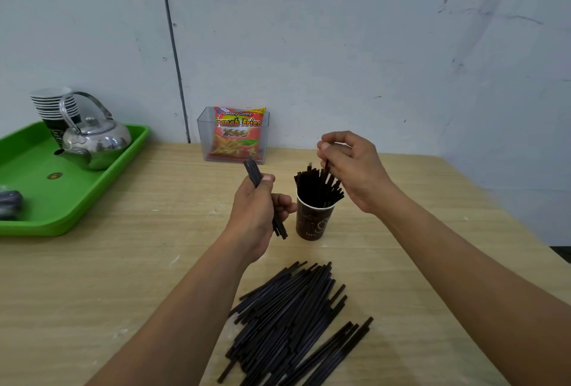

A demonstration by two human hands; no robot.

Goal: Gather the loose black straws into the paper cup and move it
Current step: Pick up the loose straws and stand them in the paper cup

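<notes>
Several black plastic straws (254,173), gripped near-upright by left fingers (283,201), sat nine o'clock of the brown paper cup (312,225); right fingers (339,155) pinched another above it.

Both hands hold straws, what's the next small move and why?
Probably let the right hand drop its pinched straw into the paper cup, since it hangs over the rim among the standing straws. The left hand grips a bunch to feed next.
</notes>
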